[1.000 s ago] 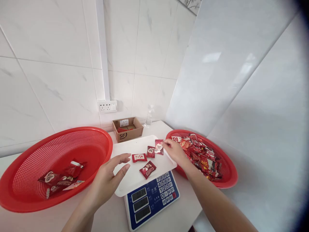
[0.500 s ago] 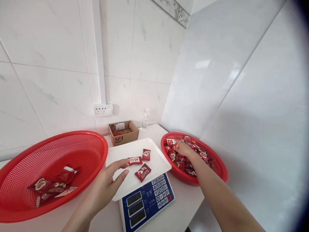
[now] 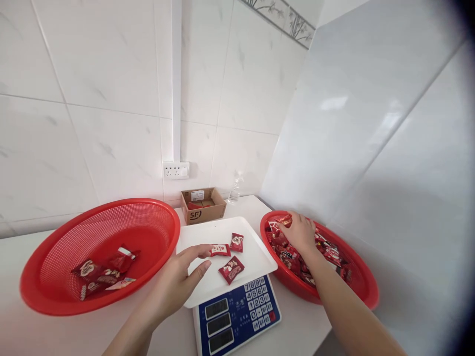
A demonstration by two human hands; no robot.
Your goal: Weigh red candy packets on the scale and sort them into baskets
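My left hand (image 3: pixel 177 283) hovers over the near left part of the scale's white tray (image 3: pixel 196 228), thumb and fingers apart. Its index fingertip is beside a small red-and-white snack packet (image 3: pixel 221 249). Two more dark red snack packets, one behind (image 3: pixel 236 242) and one in front (image 3: pixel 231 270), lie on the tray. My right hand (image 3: pixel 300 232) is over the right red basket (image 3: pixel 365 289), thumb and fingers closed about a small shiny red packet (image 3: pixel 285 220). The fingers partly hide that packet. Many red packets (image 3: pixel 289 257) fill the basket beneath.
The blue scale panel (image 3: pixel 239 314) faces me below the tray. To the left stands a large red basket (image 3: pixel 48 277) with several packets. A cardboard box (image 3: pixel 208 212) with red items and a clear plastic bottle (image 3: pixel 234 190) stand behind, near the wall socket (image 3: pixel 176 170).
The view has swung left, so everything sits further right. My right hand has risen slightly in the right basket, its fingers now more visible. My left hand stays beside the same packet.
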